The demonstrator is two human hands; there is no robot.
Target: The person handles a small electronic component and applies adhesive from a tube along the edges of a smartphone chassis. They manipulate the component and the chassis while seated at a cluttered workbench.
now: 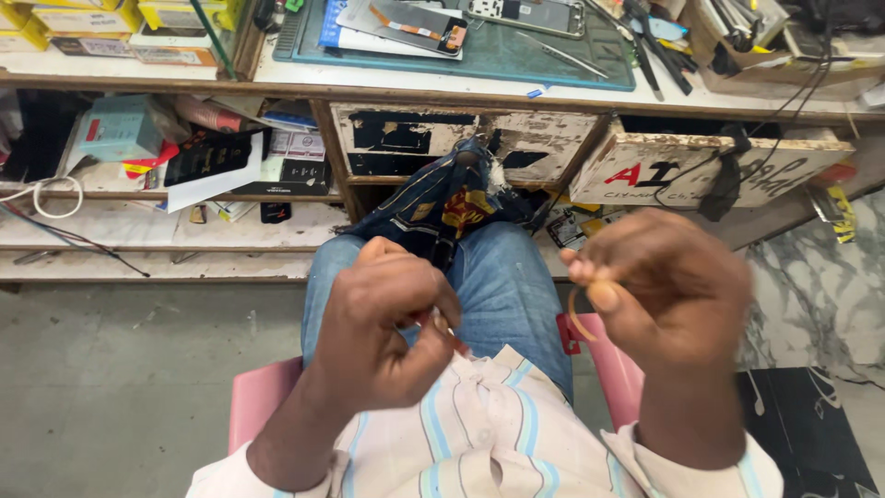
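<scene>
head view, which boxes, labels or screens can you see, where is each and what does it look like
Yellow cardboard boxes: stacked top left on the bench, flat.
Teal square box: left shelf under the bench, tilted.
Black flat package: same shelf, right of the teal one.
White drawer front with red and black lettering: right, pulled open.
Opened phone panels: on the green mat, grey and flat.

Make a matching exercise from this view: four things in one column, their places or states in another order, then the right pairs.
1. right hand
2. green mat
3. pink stool
4. right drawer

a. pulled open, tilted
b. under the seated person
c. on the bench top, under phone parts
d. pinching a thin orange strip

Pairs: 1-d, 2-c, 3-b, 4-a
</scene>
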